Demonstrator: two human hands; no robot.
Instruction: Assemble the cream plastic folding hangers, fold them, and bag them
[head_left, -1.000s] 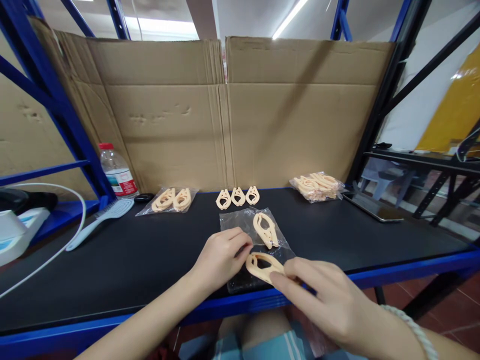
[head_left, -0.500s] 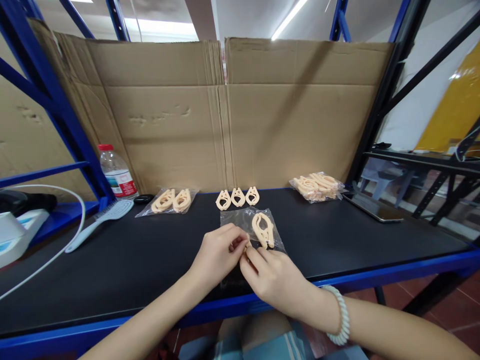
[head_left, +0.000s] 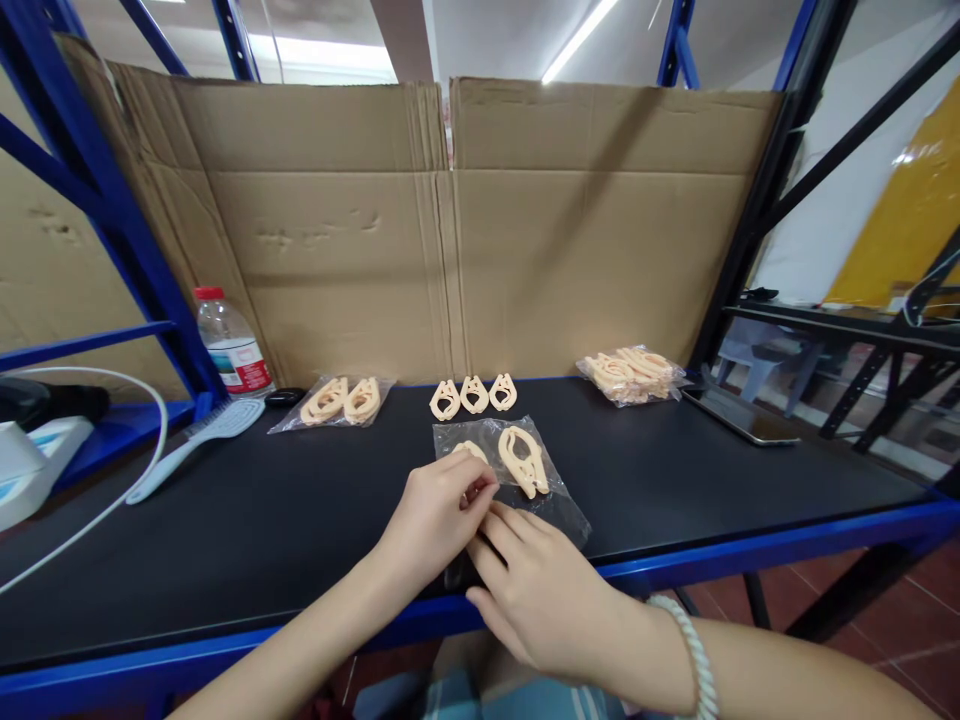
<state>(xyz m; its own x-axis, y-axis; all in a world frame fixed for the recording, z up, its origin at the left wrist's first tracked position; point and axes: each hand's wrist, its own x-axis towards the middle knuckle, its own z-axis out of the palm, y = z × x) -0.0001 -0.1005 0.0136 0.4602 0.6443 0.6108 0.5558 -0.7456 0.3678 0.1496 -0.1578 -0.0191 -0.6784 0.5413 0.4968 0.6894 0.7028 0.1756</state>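
Observation:
A clear plastic bag (head_left: pixel 566 512) lies flat in front of me on the black table. Inside it, on the right, is a cream folded plastic hanger (head_left: pixel 523 462). A second cream folded hanger (head_left: pixel 471 450) shows at the bag's left, its lower part hidden by my left hand (head_left: pixel 448 508). That hand's thumb and fingers are pinched together at the bag's film, though the fingertips are partly covered. My right hand (head_left: pixel 544 580) rests over the near part of the bag, fingers stretched out and thumb apart, with nothing visible in its grip.
Three cream hangers (head_left: pixel 474 395) stand in a row behind the bag. Bagged hangers (head_left: pixel 341 402) lie left, and a fuller bag (head_left: pixel 634 375) back right beside a phone (head_left: pixel 739 415). A hairbrush (head_left: pixel 225 422), bottle (head_left: pixel 234 345) and white cable (head_left: pixel 154 465) occupy the left. Cardboard (head_left: pixel 337 250) walls the back.
The left hanger now shows farther up in the bag, beyond my left hand. My right hand has drawn back toward me, its fingers straightened and thumb spread.

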